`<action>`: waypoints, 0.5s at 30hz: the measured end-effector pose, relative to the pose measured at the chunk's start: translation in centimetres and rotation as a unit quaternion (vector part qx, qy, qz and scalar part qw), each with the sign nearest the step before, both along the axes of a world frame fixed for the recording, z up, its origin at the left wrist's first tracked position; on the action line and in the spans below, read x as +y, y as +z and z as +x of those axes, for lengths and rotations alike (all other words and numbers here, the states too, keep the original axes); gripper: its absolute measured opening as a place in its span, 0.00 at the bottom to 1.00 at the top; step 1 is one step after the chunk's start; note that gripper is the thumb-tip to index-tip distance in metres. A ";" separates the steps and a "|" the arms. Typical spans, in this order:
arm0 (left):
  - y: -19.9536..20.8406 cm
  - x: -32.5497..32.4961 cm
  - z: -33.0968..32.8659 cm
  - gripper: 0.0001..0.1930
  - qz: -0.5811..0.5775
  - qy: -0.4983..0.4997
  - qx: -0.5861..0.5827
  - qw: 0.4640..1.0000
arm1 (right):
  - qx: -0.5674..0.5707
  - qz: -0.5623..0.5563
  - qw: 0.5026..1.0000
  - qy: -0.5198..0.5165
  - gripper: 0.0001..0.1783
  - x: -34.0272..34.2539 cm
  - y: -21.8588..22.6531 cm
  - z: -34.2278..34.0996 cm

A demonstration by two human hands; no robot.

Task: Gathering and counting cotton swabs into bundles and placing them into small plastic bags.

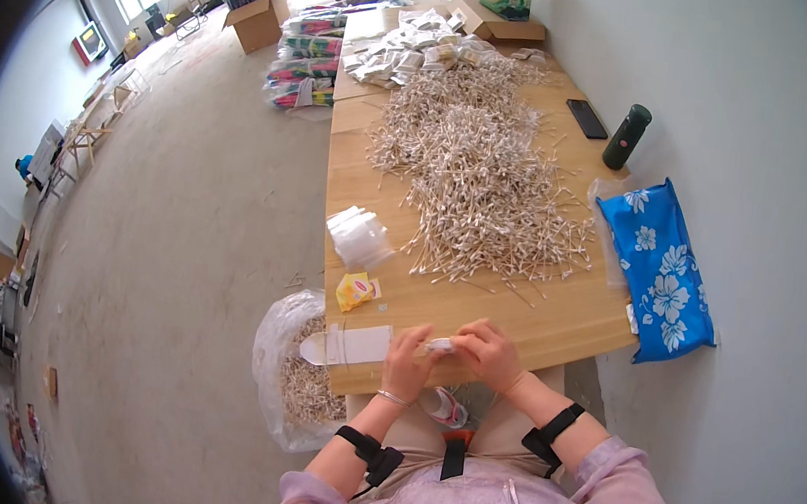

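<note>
Head view, looking down. The left hand and right hand meet at the near edge of the desk, fingers closed together on a small white packet pinched between them. The packet's long axis runs roughly left to right, spanning the gap between the two hands; both hands touch it, and neither is clearly the nearer. Its contents cannot be made out, since the fingers cover most of it.

Just left of the left hand, a flat white sleeve lies at the desk edge, its long axis also left to right. Beyond it lie a small yellow wrapper and, farther out, a stack of clear small bags. Ahead of the hands, well apart from them, a broad heap of cotton swabs covers the middle of the desk, running away from the person. To the right lie a blue flowered pouch, a dark green bottle and a black phone.

Below the desk edge, at left, a clear plastic sack holding more swabs hangs or stands beside the person's knee; its support is hidden. An object in the lap, between the forearms, is partly covered and not identifiable. Both wrists carry black straps.
</note>
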State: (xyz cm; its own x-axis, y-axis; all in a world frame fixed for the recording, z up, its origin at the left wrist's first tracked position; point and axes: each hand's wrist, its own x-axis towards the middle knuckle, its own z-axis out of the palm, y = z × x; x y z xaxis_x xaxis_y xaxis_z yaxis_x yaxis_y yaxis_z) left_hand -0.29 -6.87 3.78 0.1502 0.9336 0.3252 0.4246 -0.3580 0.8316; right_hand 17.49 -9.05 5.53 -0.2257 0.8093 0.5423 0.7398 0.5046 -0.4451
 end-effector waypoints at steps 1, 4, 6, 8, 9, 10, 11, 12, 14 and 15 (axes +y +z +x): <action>0.0 0.4 0.0 0.11 0.001 -0.001 0.000 1.000 | 0.066 -0.054 0.996 -0.008 0.14 0.0 -0.2 0.0; -0.3 0.9 -0.5 0.11 -0.061 -0.052 -0.062 0.995 | 0.226 -0.187 0.956 -0.018 0.18 0.0 0.6 -0.7; -0.8 1.4 -0.5 0.11 -0.110 -0.094 -0.097 0.985 | 0.214 -0.198 0.956 -0.022 0.17 0.4 -0.2 -0.8; -1.2 1.4 -0.3 0.10 -0.110 -0.092 -0.101 0.984 | 0.202 -0.210 0.956 -0.025 0.17 0.9 -1.0 -0.7; -1.3 1.5 -0.3 0.09 -0.112 -0.091 -0.105 0.984 | 0.228 -0.206 0.951 -0.018 0.14 1.1 -1.5 -0.7; -1.4 1.6 -0.2 0.09 -0.112 -0.091 -0.106 0.984 | 0.254 -0.202 0.946 -0.010 0.12 1.2 -2.0 -0.5; -1.3 1.5 -0.2 0.07 -0.101 -0.088 -0.102 0.986 | 0.254 -0.204 0.945 -0.010 0.12 1.2 -2.0 -0.6; -1.2 1.5 -0.3 0.06 -0.091 -0.085 -0.098 0.987 | 0.268 -0.217 0.939 -0.007 0.10 1.3 -2.0 -0.7; -0.9 1.5 -0.2 0.05 -0.073 -0.079 -0.079 0.991 | 0.281 -0.231 0.931 -0.005 0.09 1.5 -2.0 -0.7; -0.8 1.5 -0.1 0.05 -0.053 -0.074 -0.060 0.994 | 0.266 -0.246 0.932 -0.008 0.08 1.6 -2.0 -0.6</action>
State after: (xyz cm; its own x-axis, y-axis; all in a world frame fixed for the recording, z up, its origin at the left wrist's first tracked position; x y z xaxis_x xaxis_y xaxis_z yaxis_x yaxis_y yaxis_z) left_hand -0.41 -5.39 2.95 0.2544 0.9342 0.2503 0.2688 -0.3169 0.9096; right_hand 16.84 -7.41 3.51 -0.0166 0.9904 0.1371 0.3544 0.1340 -0.9254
